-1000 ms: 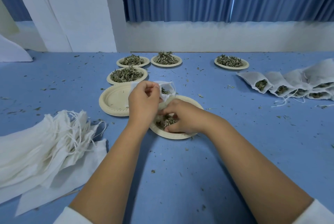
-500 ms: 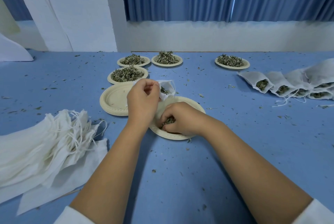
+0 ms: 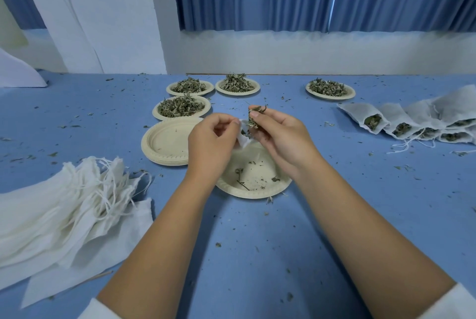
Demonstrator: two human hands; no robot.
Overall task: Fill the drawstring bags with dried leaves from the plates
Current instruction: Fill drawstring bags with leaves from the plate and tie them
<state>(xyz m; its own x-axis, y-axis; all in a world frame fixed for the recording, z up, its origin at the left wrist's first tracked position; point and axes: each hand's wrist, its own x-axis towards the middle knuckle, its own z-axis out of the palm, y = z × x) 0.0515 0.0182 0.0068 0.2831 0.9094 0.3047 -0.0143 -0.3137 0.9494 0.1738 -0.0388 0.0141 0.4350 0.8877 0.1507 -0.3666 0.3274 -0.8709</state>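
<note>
My left hand [image 3: 212, 142] pinches the rim of a small white drawstring bag [image 3: 243, 139], held above a near plate [image 3: 253, 179] that carries only a few leaf scraps. My right hand [image 3: 277, 135] grips a clump of dried leaves [image 3: 253, 119] at the bag's mouth. Most of the bag is hidden between my hands. Three plates heaped with dried leaves sit further back [image 3: 181, 107] [image 3: 190, 87] [image 3: 237, 84], and a fourth [image 3: 330, 89] lies far right.
A stack of bare plates [image 3: 164, 143] sits left of my hands. A pile of flat white bags [image 3: 64, 205] lies at the near left. Several filled bags [image 3: 401, 123] lie in a row at the right. Leaf crumbs dot the blue table [image 3: 257, 254].
My right hand gathered the leaves off the near plate and rose with them to the bag's mouth. My left hand lifted the bag slightly. The plate is now nearly bare.
</note>
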